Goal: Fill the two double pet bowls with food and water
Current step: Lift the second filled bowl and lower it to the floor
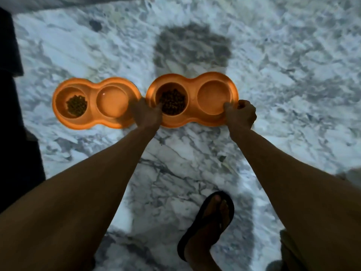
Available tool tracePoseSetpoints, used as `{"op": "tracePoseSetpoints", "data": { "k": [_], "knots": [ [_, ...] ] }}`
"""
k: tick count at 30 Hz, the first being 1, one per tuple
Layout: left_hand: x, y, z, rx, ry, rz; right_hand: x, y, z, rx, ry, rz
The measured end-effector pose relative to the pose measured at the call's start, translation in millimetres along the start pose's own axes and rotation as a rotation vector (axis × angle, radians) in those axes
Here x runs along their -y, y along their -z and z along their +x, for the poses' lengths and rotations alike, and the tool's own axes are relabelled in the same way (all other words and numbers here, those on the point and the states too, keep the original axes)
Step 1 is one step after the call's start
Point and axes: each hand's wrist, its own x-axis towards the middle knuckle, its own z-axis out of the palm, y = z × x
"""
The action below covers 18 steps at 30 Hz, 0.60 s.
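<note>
Two orange double pet bowls lie side by side on the marble floor. The left bowl [91,92] has brown kibble [76,105] in its left cup and clear water in its right cup [112,101]. The right bowl [192,89] holds kibble [172,101] in its left cup, and its right cup [214,96] looks filled with water. My left hand [146,114] grips the right bowl's left end, thumb over the rim by the kibble. My right hand [241,115] grips its right end.
White and grey marble floor [283,55] spreads all around. A dark piece of furniture [15,133] runs along the left edge. My foot in a black flip-flop [209,222] stands below the bowls. My shadow falls across the floor beyond the right bowl.
</note>
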Motion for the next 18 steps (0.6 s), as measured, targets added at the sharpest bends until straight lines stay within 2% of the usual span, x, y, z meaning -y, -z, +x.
{"op": "tracePoseSetpoints", "data": {
  "k": [12, 18],
  "knots": [
    [13, -22, 6, -0.015, 0.024, -0.02, -23, -18, 24, 0.016, -0.004, 0.016],
    [-1, -6, -7, 0.041, 0.084, -0.094, -10, -2, 17, 0.088, -0.038, -0.043]
  ]
}}
